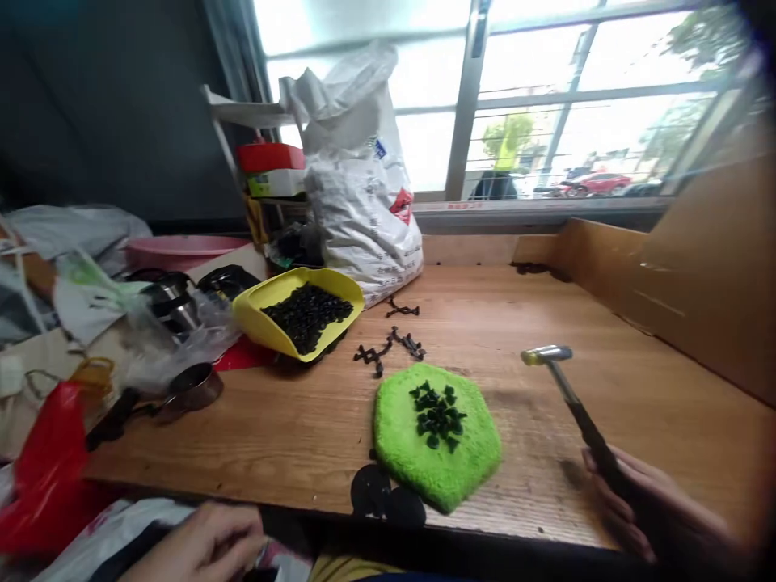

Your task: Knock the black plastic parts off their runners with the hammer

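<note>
One right hand (662, 495), four o'clock from the green pad (424, 470), grasped the hammer (580, 414) sensibly low; what the left hand (209, 540) held, I couldn't tell.

From head height, close by the near edge of the tabletop (291, 436), we face forward and down.

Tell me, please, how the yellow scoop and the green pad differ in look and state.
The yellow scoop has raised walls, while the green pad is low and roughly hexagonal. The scoop looks smooth; the pad is fuzzy. The scoop holds a broad heap of black pieces, whereas the pad carries only a small black cluster. Both bear small black things.
</note>
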`<state>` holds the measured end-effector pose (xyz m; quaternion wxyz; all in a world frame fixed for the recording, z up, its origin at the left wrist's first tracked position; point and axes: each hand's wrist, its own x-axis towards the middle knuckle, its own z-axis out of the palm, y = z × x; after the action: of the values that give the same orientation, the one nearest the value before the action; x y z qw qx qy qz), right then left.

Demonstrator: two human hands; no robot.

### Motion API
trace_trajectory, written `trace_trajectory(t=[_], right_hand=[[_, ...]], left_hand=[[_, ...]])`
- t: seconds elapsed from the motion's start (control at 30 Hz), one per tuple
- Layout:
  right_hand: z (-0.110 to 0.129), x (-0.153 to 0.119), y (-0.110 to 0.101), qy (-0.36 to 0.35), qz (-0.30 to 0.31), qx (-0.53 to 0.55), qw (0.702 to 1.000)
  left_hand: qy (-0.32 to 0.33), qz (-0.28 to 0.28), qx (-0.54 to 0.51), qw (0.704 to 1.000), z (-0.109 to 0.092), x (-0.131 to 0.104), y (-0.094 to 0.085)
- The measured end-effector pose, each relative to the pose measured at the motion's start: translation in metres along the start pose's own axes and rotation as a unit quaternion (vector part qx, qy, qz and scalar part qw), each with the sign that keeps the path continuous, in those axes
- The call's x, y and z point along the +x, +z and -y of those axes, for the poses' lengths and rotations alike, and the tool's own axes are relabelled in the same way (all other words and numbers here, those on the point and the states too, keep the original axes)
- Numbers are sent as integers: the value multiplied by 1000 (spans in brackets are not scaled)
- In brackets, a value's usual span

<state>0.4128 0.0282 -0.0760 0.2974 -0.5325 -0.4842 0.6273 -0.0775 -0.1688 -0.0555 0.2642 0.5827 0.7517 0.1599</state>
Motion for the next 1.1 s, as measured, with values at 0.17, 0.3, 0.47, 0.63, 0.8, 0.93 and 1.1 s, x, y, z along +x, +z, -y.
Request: trace_trajectory(t=[0.17,0.3,0.47,0.63,0.8,0.93,1.1], right_hand=[[12,-11,14,-50,25,119,991],[11,-17,13,-108,38,130,985],[0,-10,0,-142,92,131,977],[-2,-12,-3,-158,111,147,970],[0,-13,-1,-167,124,155,966],[0,-13,-1,-173,125,151,965],[-2,-14,0,-173,104,154,967]], left_hand=[[52,-212,63,974,-125,122,-31],[20,-213,214,953,-165,209,-8],[7,-108,339,934,-166,225,1],[8,-95,392,915,-143,185,-7],[83,-192,325,922,-127,152,-4],[314,-151,108,931,-157,146,8],[379,-21,36,925,-189,160,26]])
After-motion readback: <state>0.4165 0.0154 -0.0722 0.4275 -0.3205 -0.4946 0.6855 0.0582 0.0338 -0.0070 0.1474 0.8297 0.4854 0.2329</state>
